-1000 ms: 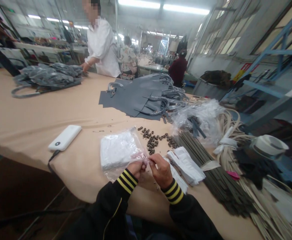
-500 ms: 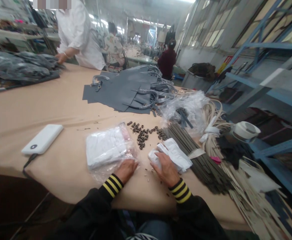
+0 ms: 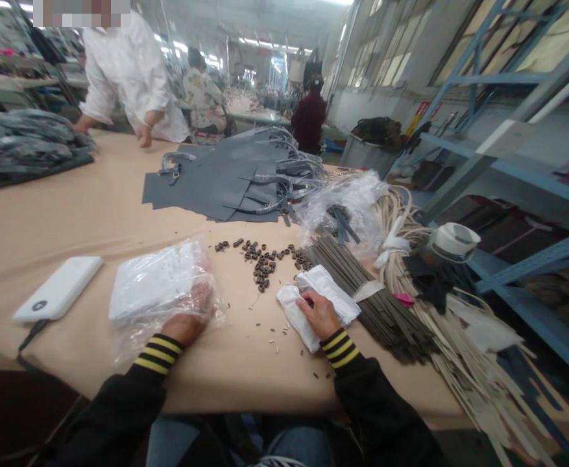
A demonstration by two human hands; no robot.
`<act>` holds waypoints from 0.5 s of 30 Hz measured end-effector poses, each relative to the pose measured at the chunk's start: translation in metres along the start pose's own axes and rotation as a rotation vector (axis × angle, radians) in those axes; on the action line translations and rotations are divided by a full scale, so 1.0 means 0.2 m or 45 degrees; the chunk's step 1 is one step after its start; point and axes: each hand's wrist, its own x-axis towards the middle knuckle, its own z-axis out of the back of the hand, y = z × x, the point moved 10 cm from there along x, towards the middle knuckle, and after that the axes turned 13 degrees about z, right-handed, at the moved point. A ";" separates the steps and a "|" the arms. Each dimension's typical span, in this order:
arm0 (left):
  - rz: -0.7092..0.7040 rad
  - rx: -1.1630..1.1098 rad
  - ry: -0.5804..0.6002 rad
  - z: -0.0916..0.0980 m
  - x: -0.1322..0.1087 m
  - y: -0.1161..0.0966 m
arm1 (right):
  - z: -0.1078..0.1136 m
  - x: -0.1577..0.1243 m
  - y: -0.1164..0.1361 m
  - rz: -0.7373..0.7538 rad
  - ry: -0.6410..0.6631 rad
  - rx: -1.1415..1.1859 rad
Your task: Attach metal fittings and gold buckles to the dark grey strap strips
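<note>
My left hand (image 3: pixel 189 321) is at the right end of a clear plastic bag (image 3: pixel 133 331). Its fingers show through the film, closed on the bag. Inside lies a flat stack of white folded pieces (image 3: pixel 155 279). To the right, my right hand (image 3: pixel 320 314) has its fingers curled on a white folded cloth-like piece (image 3: pixel 296 318), pressed to the table. Another white folded bundle (image 3: pixel 330 292) lies just behind that hand. Between the hands, small dark metal-looking loops (image 3: pixel 265 266) form a loose pile, and tiny pins or bits (image 3: pixel 273 331) are scattered nearer me.
A white power bank (image 3: pixel 60 288) with a cable lies left. Grey bag panels with handles (image 3: pixel 211 175) spread across the back. Dark strips (image 3: pixel 376 305), pale cords (image 3: pixel 396 207) and a white tape roll (image 3: pixel 454 241) crowd the right, beside blue shelving (image 3: pixel 522 292). A person in white (image 3: pixel 128 71) stands across the table.
My left hand and the bag have moved left, and the hand has gone deeper behind the film. My right hand's fingers have curled more on the white piece. The person opposite has shifted their arms.
</note>
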 end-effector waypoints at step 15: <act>-0.236 -0.394 0.013 -0.04 -0.13 -0.78 | 0.05 0.40 0.21 -0.018 -0.149 0.623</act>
